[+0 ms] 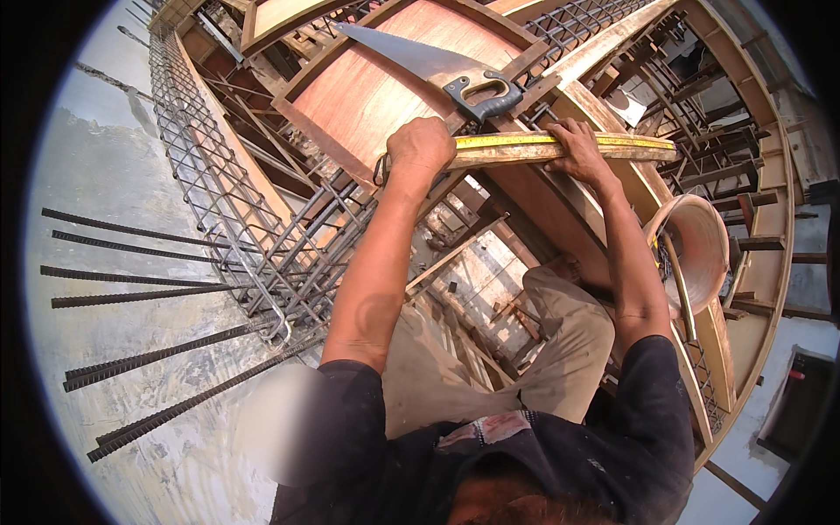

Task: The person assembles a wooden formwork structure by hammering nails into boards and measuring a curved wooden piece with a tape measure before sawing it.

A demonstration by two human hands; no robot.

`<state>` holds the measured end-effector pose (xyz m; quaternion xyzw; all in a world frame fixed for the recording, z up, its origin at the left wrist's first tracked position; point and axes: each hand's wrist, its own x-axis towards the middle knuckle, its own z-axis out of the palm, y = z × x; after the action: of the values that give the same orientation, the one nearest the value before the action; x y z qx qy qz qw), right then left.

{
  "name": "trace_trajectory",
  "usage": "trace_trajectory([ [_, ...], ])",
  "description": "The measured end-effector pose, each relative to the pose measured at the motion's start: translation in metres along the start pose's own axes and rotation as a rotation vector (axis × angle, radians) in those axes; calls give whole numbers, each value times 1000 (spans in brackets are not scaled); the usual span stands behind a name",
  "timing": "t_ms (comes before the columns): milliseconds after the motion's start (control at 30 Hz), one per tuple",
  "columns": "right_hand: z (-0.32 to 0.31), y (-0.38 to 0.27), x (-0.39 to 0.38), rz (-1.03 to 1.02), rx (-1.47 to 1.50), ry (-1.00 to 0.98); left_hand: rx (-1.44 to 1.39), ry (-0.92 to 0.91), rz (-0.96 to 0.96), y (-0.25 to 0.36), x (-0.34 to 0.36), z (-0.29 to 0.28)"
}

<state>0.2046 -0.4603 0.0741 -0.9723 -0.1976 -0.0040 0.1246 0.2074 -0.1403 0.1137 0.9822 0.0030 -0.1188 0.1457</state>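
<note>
A yellow tape measure (499, 140) is drawn out along the top of a narrow wooden strip (499, 158). My left hand (422, 145) is closed in a fist at the tape's left end; its case is mostly hidden, and a black loop hangs beside the wrist. Farther right, my right hand (576, 150) grips the strip, fingers over its far edge and across the tape. Just beyond both hands a handsaw (411, 61) lies on a framed plywood panel (367, 109), its black and grey handle toward the right.
A rebar cage (197, 166) runs along the left, with several ribbed bars (140, 276) jutting over the concrete (105, 341). At right, a round tub (700, 254) stands by timber beams and a curved wooden form (781, 175). Openings between beams drop to a lower level.
</note>
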Motion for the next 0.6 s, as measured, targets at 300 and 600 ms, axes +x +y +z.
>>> trace_trajectory([
  [300,0,-34,22,-36,134,127,58,-84,-45,-23,-1,-9],
  [600,30,-100,103,8,-160,72,155,-76,-19,-33,-12,-26],
])
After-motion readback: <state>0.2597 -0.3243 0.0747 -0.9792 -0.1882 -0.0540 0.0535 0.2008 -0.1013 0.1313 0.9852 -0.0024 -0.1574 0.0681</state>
